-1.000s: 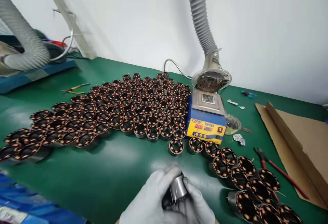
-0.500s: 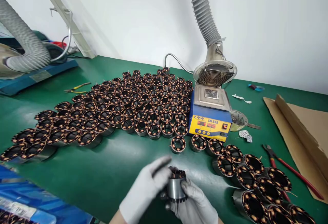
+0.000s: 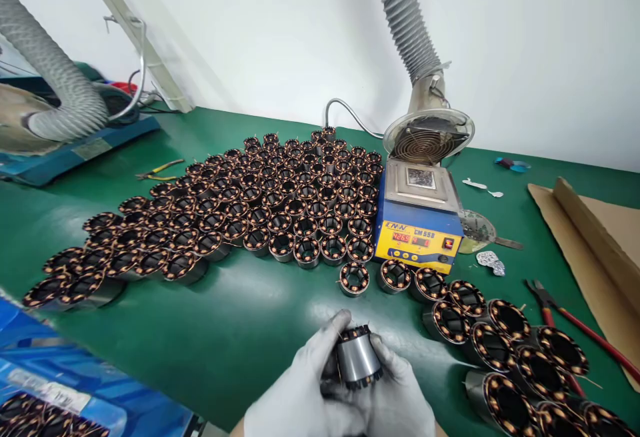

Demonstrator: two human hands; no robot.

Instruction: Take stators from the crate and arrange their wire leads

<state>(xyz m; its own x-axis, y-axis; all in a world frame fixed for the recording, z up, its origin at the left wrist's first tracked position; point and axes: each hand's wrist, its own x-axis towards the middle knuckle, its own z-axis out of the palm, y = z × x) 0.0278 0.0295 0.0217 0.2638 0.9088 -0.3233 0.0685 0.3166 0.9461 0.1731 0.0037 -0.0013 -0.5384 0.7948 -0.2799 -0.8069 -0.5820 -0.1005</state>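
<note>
Currently, one steel-walled ring with copper windings and black toothed ends (image 3: 359, 357) is held between both hands, slightly tilted, over the near part of the green bench (image 3: 240, 330). The white-gloved left hand (image 3: 295, 384) is closed about its left side; the white-gloved right hand (image 3: 403, 384) grips its right side, lower fingers partly hidden. Work appears to be partway through: a large cluster of similar rings (image 3: 251, 194) stands left of the blue-and-yellow heating unit (image 3: 420, 237), a smaller cluster (image 3: 495, 350) stands to the right, and more rings lie in the blue plastic crate (image 3: 145, 394). Which pieces are finished cannot be determined; handling of the held one seems incomplete
</note>
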